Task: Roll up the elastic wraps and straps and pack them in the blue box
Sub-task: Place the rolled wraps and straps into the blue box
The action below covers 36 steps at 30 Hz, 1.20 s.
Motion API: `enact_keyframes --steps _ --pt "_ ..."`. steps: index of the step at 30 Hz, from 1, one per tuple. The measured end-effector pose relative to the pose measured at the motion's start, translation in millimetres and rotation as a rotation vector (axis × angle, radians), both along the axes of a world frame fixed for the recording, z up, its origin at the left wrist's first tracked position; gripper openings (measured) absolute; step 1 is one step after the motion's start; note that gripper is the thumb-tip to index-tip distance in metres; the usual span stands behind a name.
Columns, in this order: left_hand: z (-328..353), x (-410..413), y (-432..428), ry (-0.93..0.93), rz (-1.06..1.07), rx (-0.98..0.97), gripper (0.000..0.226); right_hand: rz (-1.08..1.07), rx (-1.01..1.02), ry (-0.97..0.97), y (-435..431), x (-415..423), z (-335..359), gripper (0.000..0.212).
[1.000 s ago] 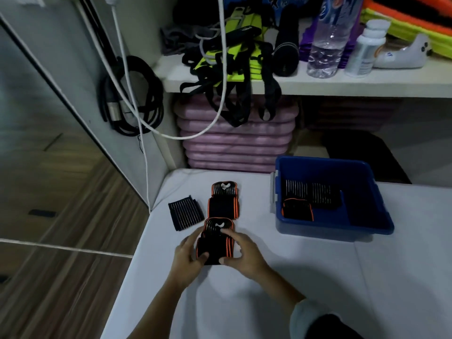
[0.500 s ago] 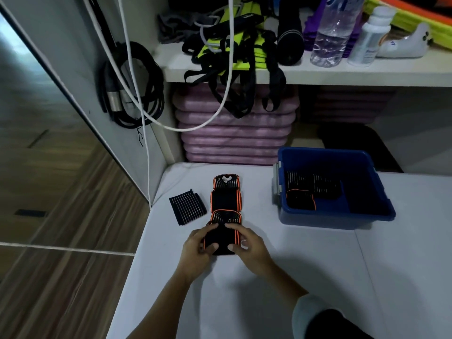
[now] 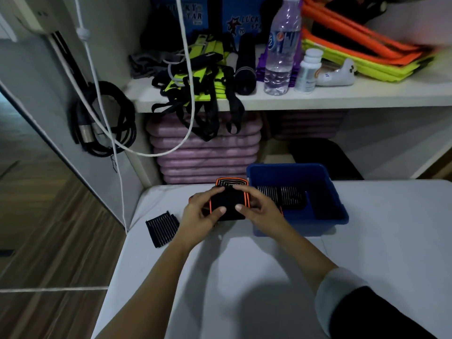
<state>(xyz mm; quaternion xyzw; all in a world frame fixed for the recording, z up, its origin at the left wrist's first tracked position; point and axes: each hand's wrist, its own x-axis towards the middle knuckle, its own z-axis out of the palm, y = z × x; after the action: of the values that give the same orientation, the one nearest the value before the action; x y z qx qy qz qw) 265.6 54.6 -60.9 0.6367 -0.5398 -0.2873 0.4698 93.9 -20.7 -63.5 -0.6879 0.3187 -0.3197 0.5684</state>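
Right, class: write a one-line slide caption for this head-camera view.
Left hand and right hand grip an orange-edged black wrap beside the blue box.

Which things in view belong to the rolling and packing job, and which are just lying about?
Job: orange-edged wrap, held by left hand and right hand; striped strap on the table; blue box; striped wraps already inside it.

Lying about: water bottle, white pill bottle, black cable coil, pink mats.
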Motion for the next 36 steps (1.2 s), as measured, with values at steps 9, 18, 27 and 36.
enact_keyframes --steps 9,18,27,36 --pt "4.4 -80.7 -79.2 -0.088 -0.080 -0.008 0.044 -0.119 -0.057 0.046 -64.7 -87.7 7.6 0.036" --pt "-25.6 -108.4 -114.2 -0.373 0.082 0.035 0.037 -0.170 0.086 0.258 -113.5 -147.4 -27.2 0.031" --pt "-46.1 -96.0 -104.5 -0.581 0.218 0.123 0.042 -0.016 0.178 0.634 -130.0 -148.8 -50.2 0.031" --pt "-52.4 -98.8 -96.8 -0.537 0.194 0.150 0.042 0.054 0.195 0.827 -133.8 -142.1 -55.0 0.035"
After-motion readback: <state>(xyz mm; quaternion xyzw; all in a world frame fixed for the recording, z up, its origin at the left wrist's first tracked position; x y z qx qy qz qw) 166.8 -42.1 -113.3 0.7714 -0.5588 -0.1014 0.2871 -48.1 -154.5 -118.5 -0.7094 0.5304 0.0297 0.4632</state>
